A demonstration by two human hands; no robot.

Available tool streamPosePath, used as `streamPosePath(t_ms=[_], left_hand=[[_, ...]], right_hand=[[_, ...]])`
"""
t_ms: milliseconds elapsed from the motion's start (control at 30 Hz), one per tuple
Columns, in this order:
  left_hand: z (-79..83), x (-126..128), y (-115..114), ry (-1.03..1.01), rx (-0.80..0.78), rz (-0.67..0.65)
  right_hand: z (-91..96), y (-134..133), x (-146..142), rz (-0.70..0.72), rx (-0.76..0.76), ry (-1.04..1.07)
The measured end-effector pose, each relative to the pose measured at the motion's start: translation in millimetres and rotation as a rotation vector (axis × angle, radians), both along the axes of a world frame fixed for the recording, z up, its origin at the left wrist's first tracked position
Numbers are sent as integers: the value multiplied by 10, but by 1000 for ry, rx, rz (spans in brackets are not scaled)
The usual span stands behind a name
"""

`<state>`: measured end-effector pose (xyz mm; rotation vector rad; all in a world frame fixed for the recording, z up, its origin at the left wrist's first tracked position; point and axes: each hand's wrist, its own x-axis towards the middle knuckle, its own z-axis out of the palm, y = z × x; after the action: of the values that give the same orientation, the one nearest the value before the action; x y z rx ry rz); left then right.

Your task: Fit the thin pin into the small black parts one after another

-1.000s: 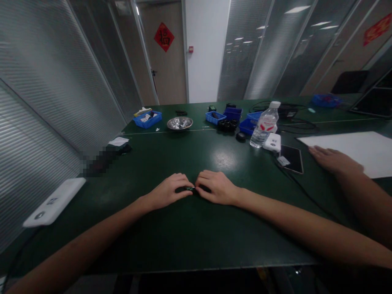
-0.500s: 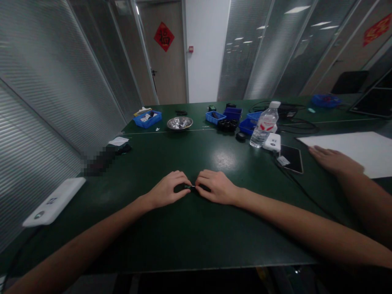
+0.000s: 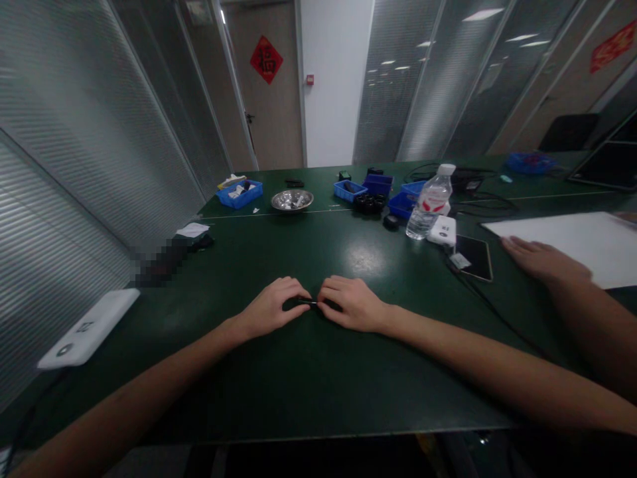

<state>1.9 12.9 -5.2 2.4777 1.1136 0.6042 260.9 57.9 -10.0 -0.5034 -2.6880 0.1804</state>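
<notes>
My left hand (image 3: 276, 305) and my right hand (image 3: 352, 304) rest on the green table, facing each other with their fingertips almost meeting. Between them lies a thin, dark, stick-like piece (image 3: 307, 303) with a small bright section towards the right. The fingers and thumb of my left hand pinch its left part. My right thumb and fingertips close round the right end, which they cover. The piece is too small for me to tell its kind.
Ahead stand a metal bowl (image 3: 292, 200), a blue basket (image 3: 239, 194) and a water bottle (image 3: 430, 202). White power banks (image 3: 89, 328) lie left and right. A phone (image 3: 474, 257) lies right, near another person's hand (image 3: 546, 262) on a white sheet (image 3: 597, 239).
The dark piece seems to have turned: a greenish patch by my left fingertips no longer shows, only a thin edge. Both hands stay in place. Part of another hand appears at the far right.
</notes>
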Motion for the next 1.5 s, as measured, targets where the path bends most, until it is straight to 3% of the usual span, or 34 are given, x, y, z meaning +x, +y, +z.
streamPosePath(t_ms=[500, 1100, 1267, 1500], left_hand=[[38, 16, -15, 23, 9, -19], [39, -37, -50, -89, 24, -11], [59, -47, -60, -110, -65, -67], [70, -27, -58, -50, -5, -92]], right_hand=[[21, -5, -1, 9, -23, 7], [6, 2, -1, 5, -15, 12], [-2, 6, 6, 4, -5, 1], [-5, 7, 5, 3, -6, -1]])
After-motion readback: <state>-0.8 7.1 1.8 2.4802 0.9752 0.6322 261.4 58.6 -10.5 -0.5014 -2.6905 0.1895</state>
